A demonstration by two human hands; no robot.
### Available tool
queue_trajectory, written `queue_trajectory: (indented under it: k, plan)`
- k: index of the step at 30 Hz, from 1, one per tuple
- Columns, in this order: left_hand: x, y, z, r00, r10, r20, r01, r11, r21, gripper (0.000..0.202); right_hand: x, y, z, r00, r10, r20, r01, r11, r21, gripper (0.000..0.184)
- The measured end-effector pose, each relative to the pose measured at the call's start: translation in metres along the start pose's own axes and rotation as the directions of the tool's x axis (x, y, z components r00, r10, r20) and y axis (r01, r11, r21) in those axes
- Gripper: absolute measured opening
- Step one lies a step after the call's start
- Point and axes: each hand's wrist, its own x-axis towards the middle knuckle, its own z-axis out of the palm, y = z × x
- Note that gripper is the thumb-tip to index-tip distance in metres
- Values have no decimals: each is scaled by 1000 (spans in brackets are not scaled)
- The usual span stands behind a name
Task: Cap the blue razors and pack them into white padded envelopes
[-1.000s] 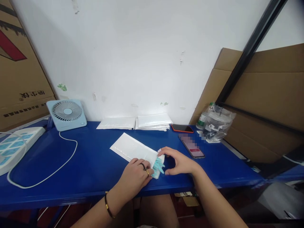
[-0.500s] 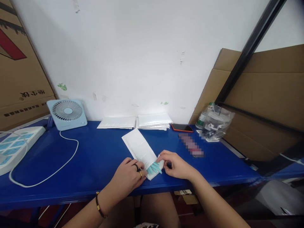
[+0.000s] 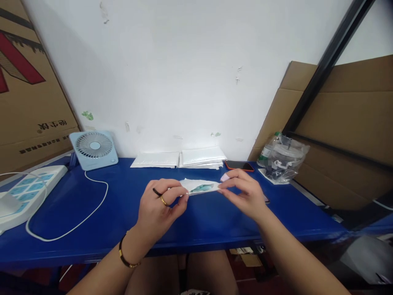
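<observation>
Between my hands a white padded envelope (image 3: pixel 193 183) is held up with its mouth turned toward me. Inside the mouth, light teal items (image 3: pixel 202 187) show; their kind I cannot make out. My left hand (image 3: pixel 164 200), with a black ring and a gold ring, pinches the left corner of the mouth between thumb and fingers. At the opposite corner my right hand (image 3: pixel 245 191) pinches the edge with thumb and index finger. Most of the envelope's body is hidden behind its mouth.
Stacks of white envelopes (image 3: pixel 201 157) lie against the wall. A light blue fan (image 3: pixel 95 148) and a power strip (image 3: pixel 37 190) with a white cable stand left. To the right are a phone (image 3: pixel 239 165), a bottle (image 3: pixel 265 154) and a clear plastic bag (image 3: pixel 285 159).
The envelope has been lifted off the blue table and turned so its mouth faces me. The teal items, which stuck out before, now sit inside. Both hands have risen to the mouth's corners.
</observation>
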Motion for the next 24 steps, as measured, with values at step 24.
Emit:
queue_trajectory:
  k: [24]
  plan:
    - [-94, 26, 7, 680, -483, 552, 365, 875, 318, 17, -66, -16, 70, 742, 517, 428, -565, 825, -18, 5]
